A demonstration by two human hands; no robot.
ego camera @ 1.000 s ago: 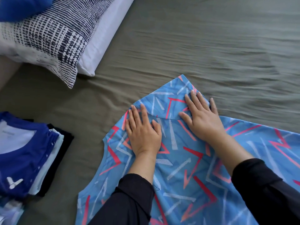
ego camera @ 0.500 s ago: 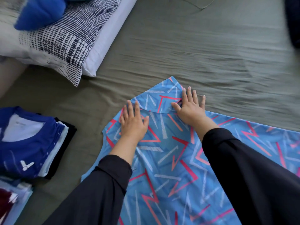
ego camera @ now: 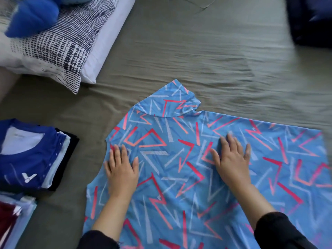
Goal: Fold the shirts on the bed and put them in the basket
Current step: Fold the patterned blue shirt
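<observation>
A light blue shirt (ego camera: 179, 141) with pink, red and white zigzag marks lies spread on the olive bed sheet (ego camera: 197, 51), one sleeve pointing away from me. My left hand (ego camera: 122, 169) rests flat near the shirt's left edge, fingers apart. My right hand (ego camera: 231, 160) lies flat on the shirt's middle, fingers spread. Neither hand grips the cloth. No basket is in view.
A stack of folded shirts (ego camera: 30, 155), dark blue on top, sits at the left, with another folded pile (ego camera: 12, 218) below it. A black-and-white patterned pillow (ego camera: 59, 38) and a blue plush object (ego camera: 32, 17) lie top left. A dark object (ego camera: 312, 18) is top right.
Both hands have slid back from the sleeve end toward me and further apart, flat on the shirt. The sleeve now lies uncovered.
</observation>
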